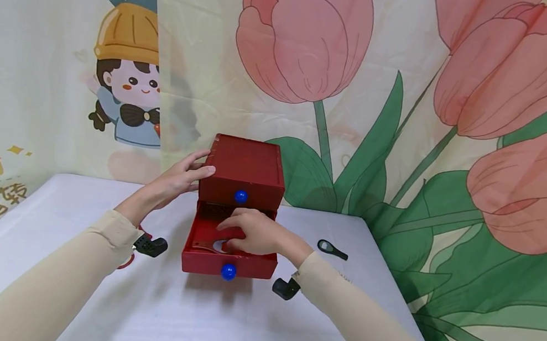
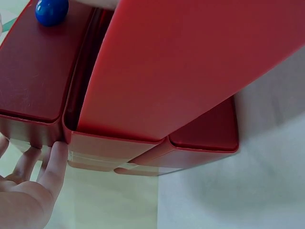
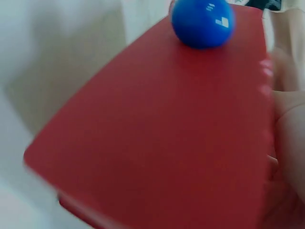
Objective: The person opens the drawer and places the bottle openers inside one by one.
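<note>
A dark red two-drawer cabinet (image 1: 247, 159) stands on the table, its lower drawer (image 1: 255, 268) pulled out and its upper drawer closed. My left hand (image 1: 180, 177) rests against the cabinet's left side near the top, its fingers fairly straight in the left wrist view. My right hand (image 1: 254, 232) reaches down into the open drawer with fingers and thumb spread apart. Beside its thumb, inside the drawer, lies a small tool with a reddish handle and a pale round part (image 1: 219, 246); the hand partly hides it. In the right wrist view, the drawer front (image 3: 157, 129) hides the fingertips.
A small black magnifying glass (image 1: 332, 249) lies on the white table (image 1: 256, 330) right of the cabinet. Behind my left wrist, a red looped object (image 1: 127, 262) is mostly hidden. A blue knob (image 1: 228, 271) sticks out from the drawer. A printed cloth hangs behind.
</note>
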Motion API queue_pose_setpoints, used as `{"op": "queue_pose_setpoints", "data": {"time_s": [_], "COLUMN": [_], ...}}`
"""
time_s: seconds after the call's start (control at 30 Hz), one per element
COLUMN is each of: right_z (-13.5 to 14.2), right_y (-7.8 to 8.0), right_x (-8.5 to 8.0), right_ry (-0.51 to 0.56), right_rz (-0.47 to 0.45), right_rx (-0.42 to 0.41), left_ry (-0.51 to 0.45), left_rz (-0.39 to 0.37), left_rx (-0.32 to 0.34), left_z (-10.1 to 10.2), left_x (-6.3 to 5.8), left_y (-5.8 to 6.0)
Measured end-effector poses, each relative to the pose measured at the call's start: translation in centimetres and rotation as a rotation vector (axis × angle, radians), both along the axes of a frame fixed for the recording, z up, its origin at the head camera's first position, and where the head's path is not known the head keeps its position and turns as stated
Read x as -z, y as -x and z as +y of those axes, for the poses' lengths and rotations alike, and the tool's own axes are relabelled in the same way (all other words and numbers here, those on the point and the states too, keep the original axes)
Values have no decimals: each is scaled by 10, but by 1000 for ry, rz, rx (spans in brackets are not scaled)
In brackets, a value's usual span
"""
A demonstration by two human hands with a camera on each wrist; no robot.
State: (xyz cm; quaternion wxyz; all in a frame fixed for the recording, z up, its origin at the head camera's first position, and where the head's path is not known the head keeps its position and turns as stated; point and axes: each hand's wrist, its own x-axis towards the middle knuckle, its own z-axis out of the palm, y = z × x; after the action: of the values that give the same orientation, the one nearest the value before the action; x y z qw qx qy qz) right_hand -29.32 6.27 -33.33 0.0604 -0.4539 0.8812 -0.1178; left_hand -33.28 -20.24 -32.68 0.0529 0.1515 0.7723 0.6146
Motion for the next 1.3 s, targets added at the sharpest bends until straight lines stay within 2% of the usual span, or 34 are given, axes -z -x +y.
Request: {"op": "queue_pose_setpoints", "data": {"time_s": [0.2, 0.4, 0.63, 0.83, 1.07, 1.3], "right_z": [40, 84, 132, 166, 200, 221], "right_y": [-1, 2, 11, 24, 47, 69], "right_x": [-14, -28, -27, -14, 15, 45], "right_ry": [87, 173, 207, 206, 191, 185], "right_rz": [-11, -3, 49, 33, 27, 19], "right_rx": [5, 54, 161, 259, 343, 404], "left_ry": [-2, -3, 1, 6, 18, 15], "left_rz": [-1, -1, -1, 1, -3, 1], "left_rx": [3, 3, 6, 6, 2, 1], "left_z": [1, -2, -3, -2, 0, -2], "left_x": [0, 0, 1, 1, 2, 1], "left_y": [2, 2, 2, 3, 4, 2]}}
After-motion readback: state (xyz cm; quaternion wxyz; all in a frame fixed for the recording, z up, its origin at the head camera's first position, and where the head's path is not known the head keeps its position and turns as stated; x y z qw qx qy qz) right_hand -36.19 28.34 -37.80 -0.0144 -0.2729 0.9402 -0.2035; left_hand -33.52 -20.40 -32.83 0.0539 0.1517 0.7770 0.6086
